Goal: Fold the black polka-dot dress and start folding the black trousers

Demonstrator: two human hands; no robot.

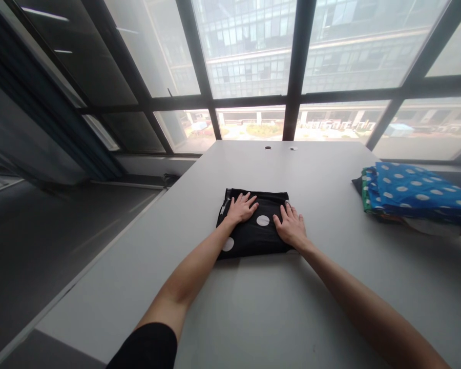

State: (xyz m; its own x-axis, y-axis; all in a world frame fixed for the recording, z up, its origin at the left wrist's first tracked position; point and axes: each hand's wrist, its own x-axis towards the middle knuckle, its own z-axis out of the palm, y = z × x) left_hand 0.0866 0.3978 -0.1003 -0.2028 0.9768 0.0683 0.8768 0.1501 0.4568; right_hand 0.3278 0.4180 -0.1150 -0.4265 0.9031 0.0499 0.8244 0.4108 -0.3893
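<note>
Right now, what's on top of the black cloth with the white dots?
The left hand lies spread on the black cloth, toward its left side, and the right hand lies on its right side. The cloth beneath their palms is covered, so I can't see that part.

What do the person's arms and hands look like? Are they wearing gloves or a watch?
No gloves: the left hand and right hand are both bare, each with ordinary fingers. I see no watch on either wrist. A plain black sleeve covers the upper part of the left arm. The right arm shows no sleeve in this picture.
</note>
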